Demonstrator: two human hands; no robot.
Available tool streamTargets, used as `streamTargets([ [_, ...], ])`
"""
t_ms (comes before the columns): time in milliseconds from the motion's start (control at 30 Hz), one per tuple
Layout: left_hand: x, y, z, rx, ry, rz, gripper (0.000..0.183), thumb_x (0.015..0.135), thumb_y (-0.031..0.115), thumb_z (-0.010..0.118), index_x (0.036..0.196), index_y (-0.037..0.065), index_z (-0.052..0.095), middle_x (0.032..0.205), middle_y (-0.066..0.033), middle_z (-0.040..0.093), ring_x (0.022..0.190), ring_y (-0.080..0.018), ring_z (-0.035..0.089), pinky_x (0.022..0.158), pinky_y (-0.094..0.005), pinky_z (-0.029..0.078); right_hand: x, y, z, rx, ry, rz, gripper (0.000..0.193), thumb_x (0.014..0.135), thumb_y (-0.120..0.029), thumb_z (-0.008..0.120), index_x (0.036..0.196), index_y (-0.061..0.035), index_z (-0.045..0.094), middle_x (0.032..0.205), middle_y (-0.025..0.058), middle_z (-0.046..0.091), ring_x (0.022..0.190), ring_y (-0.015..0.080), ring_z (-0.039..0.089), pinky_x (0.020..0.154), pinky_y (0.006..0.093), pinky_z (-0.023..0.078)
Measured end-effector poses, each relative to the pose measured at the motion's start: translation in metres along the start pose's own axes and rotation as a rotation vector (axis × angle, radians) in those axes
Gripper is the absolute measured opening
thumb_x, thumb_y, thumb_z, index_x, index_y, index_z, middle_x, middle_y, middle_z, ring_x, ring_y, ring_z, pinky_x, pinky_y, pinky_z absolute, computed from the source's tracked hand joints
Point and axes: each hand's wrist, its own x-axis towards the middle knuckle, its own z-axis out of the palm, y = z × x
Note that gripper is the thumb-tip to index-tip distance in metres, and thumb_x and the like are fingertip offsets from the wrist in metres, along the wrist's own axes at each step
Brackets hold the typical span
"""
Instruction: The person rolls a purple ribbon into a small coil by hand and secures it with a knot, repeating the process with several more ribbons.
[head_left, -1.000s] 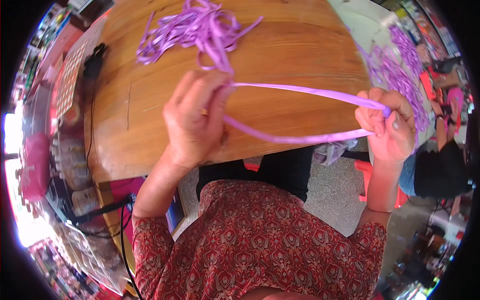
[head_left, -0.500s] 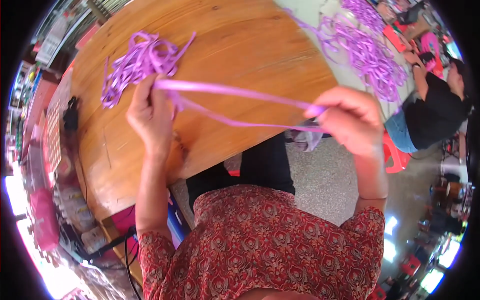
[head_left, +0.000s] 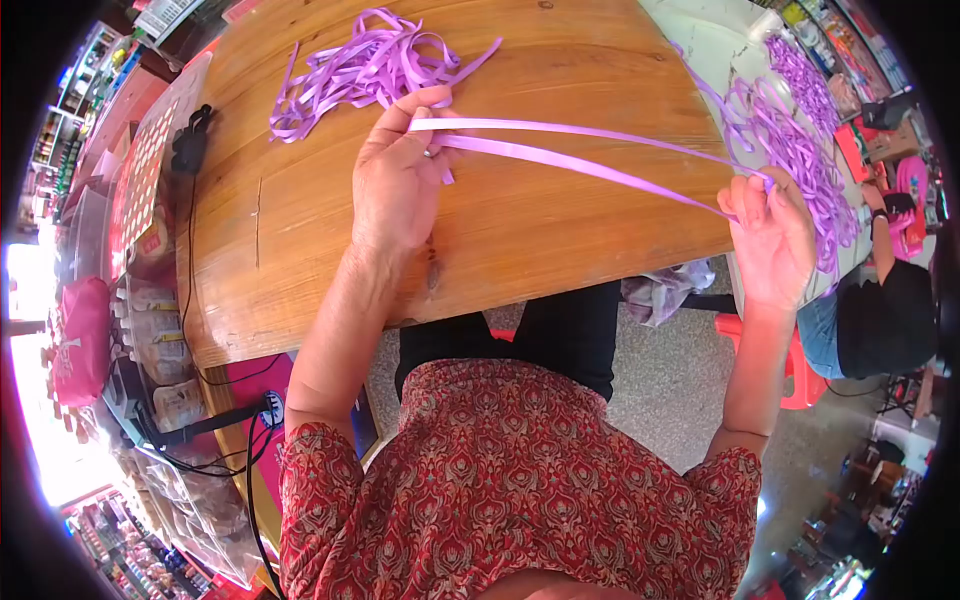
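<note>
A narrow lilac satin ribbon [head_left: 590,170] stretches in two strands between my hands, above the table. My left hand [head_left: 395,185] is closed, pinching the strands between thumb and fingers; a short tail hangs below it. My right hand [head_left: 775,240] has its fingers curled around the other end, palm side showing, near the table's right edge. Just beyond my left hand lies a loose heap of lilac ribbon [head_left: 365,65]. A larger tangle of ribbon [head_left: 800,170] rests on a pale surface at the right, partly behind my right hand.
The wooden table [head_left: 560,70] spans the middle, its near edge before my lap. A black object with a cable [head_left: 193,140] sits at its left. Another person [head_left: 885,320] is at the far right, by a red stool [head_left: 800,380]. Plastic containers [head_left: 160,340] stand left.
The whole view has shifted, with table and hands appearing farther right. My right hand has turned to show its curled fingers. The lower ribbon strand, slack before, is now nearly straight.
</note>
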Motion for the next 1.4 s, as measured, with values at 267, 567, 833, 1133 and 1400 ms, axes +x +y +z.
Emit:
streamTargets([
  [267, 0.004, -0.023, -0.019, -0.635, -0.251, -0.109, 0.031, 0.088, 0.01, 0.046, 0.118, 0.0, 0.049, 0.083, -0.0045, 0.053, 0.087, -0.0209, 0.054, 0.089, -0.0401, 0.041, 0.017, 0.014, -0.021, 0.264, 0.072, 0.111, 0.016, 0.087, -0.015, 0.052, 0.094, -0.0009, 0.053, 0.065, -0.0002, 0.036, 0.067, 0.0127, 0.035, 0.074, 0.0316, 0.031],
  [567, 0.001, -0.034, -0.005, -0.119, -0.144, -0.04, 0.029, 0.086, 0.003, 0.055, 0.115, 0.002, 0.052, 0.085, -0.0018, 0.056, 0.084, -0.0105, 0.053, 0.082, -0.0251, 0.043, 0.023, -0.001, -0.036, 0.551, 0.133, 0.188, 0.014, 0.089, -0.01, 0.049, 0.094, 0.0029, 0.05, 0.069, 0.0015, 0.037, 0.067, 0.013, 0.035, 0.055, 0.0252, 0.029],
  [833, -0.012, -0.025, 0.013, 0.217, -0.437, 0.126, 0.039, 0.087, 0.001, 0.057, 0.125, 0.003, 0.047, 0.103, -0.0016, 0.055, 0.094, -0.008, 0.052, 0.083, -0.0229, 0.043, 0.045, -0.048, -0.075, 0.382, 0.203, 0.091, 0.017, 0.091, -0.009, 0.047, 0.102, 0.0042, 0.048, 0.069, 0.001, 0.036, 0.066, 0.0121, 0.035, 0.057, 0.0248, 0.03],
  [1133, -0.01, -0.039, 0.003, 0.646, -0.311, 0.366, 0.019, 0.081, 0.002, 0.06, 0.1, 0.004, 0.059, 0.077, -0.0075, 0.057, 0.071, -0.0236, 0.057, 0.063, -0.0334, 0.046, 0.146, -0.124, -0.194, -0.254, 0.368, -0.172, 0.034, 0.091, -0.015, 0.052, 0.119, 0.005, 0.05, 0.098, 0.006, 0.057, 0.08, 0.0124, 0.05, 0.074, 0.0261, 0.04],
  [1400, -0.009, -0.04, 0.005, 0.74, -0.373, 0.536, 0.017, 0.078, 0.002, 0.061, 0.095, 0.003, 0.061, 0.076, -0.0109, 0.058, 0.072, -0.0285, 0.058, 0.062, -0.0367, 0.045, 0.211, -0.03, -0.12, -2.123, 0.026, -0.663, 0.041, 0.086, -0.016, 0.059, 0.122, -0.0001, 0.052, 0.122, 0.018, 0.053, 0.11, 0.0282, 0.054, 0.094, 0.0305, 0.041],
])
